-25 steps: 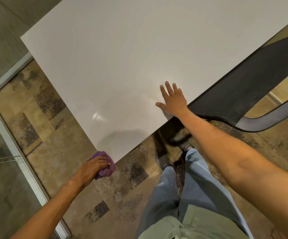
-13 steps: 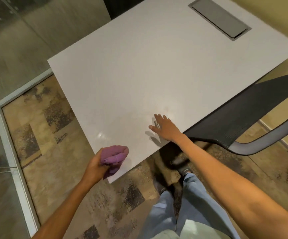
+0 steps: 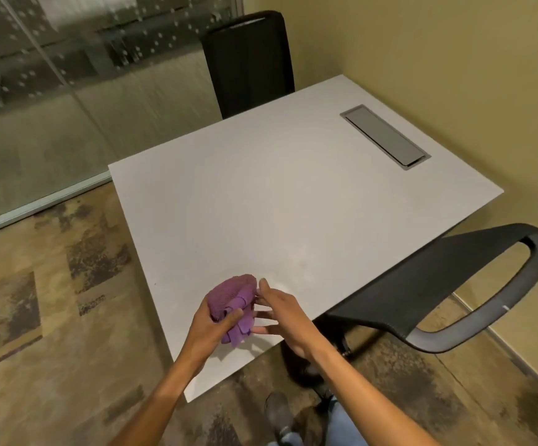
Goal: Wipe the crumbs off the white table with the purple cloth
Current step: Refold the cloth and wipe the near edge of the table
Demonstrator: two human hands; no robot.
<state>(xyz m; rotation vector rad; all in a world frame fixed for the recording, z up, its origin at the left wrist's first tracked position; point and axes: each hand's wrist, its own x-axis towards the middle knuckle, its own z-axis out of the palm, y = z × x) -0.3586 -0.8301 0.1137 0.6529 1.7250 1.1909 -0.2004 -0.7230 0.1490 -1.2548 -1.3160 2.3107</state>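
Note:
The purple cloth (image 3: 234,302) is bunched up above the near corner of the white table (image 3: 277,214). My left hand (image 3: 209,329) grips it from below and the left, thumb across its front. My right hand (image 3: 282,312) is beside the cloth on the right, fingers straight and spread, with the fingertips touching the cloth's edge. I can make out no crumbs on the tabletop; only a faint smudge shows near the front edge.
A grey cable hatch (image 3: 385,136) is set into the table's far right. A black chair (image 3: 438,284) stands at the right edge, another black chair (image 3: 250,62) at the far side. A glass wall (image 3: 52,101) runs along the left. Patterned floor lies below.
My left hand lifted the cloth from beside the table's corner to above the tabletop. My right hand left the table surface and moved left to the cloth. The view tilted up.

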